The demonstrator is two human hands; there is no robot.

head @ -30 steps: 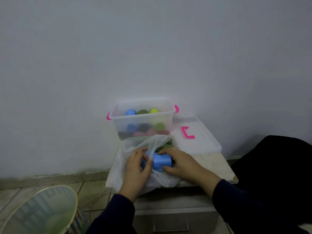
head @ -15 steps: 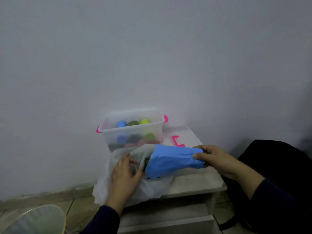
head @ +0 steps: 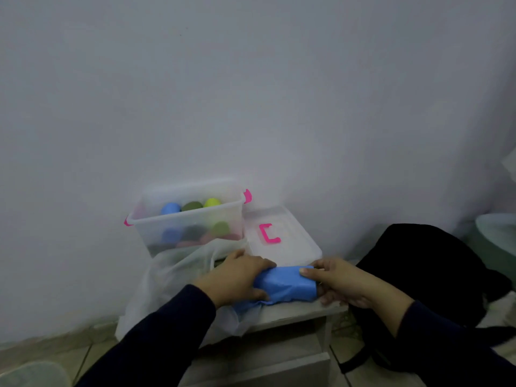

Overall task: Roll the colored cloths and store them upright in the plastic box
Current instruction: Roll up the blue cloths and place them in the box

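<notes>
1. The blue cloth [head: 289, 284] lies across the front of a small white stand [head: 301, 312], low and centre in the frame. It forms a thick, loose, partly rolled bundle, its long axis running left to right.
2. The left hand [head: 237, 277] presses down on the left end of the cloth, fingers curled over the top and thumb at the near edge.
3. The right hand [head: 339, 283] clamps the right end of the cloth, thumb on top and fingers wrapped under and behind it. The two hands are apart, one at each end of the bundle.
4. Both forearms wear dark sleeves [head: 156, 339] and enter from the bottom edge of the frame.
5. The box [head: 190, 219] stands at the back left of the stand, against the wall. It is clear plastic with pink latches and has no lid on.
6. Inside the box, rolled cloths stand upright: a blue roll [head: 171, 208], a dark green roll [head: 192, 205] and a yellow-green roll [head: 212, 202] at the back. More rolls show dimly through the front wall; their count is unclear.
7. The lid [head: 290, 241] lies flat just right of the box, with a pink clip [head: 268, 233] resting on it.
8. A thin white bag [head: 173, 283] hangs crumpled over the left front of the stand, under the left wrist.
9. A black bag [head: 430, 272] sits on the floor at lower right.
</notes>
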